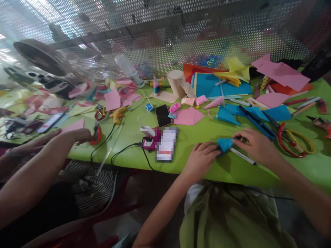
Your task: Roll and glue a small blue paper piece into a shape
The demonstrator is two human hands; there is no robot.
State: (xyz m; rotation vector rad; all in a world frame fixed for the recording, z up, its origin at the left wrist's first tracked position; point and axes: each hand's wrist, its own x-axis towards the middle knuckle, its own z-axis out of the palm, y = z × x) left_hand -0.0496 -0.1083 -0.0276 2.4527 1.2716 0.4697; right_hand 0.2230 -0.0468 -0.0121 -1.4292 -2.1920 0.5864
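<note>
A small folded piece of blue paper [224,144] is held between my two hands, just above the green table [181,167]. My left hand [203,158] grips its left side with the fingers bent over it. At its right edge, my right hand [248,143] pinches the paper between thumb and fingers. A white marker [242,156] lies on the table under my right hand. Close by on the right are a blue cutter [257,122] and scissors with red and yellow handles [293,141].
A phone [167,144] and a purple power adapter [152,139] with cables lie left of my hands. Another person's hand [82,136] rests near orange scissors [96,133]. Behind stand a cardboard roll [176,82], a bottle [129,70] and stacked coloured paper [219,88].
</note>
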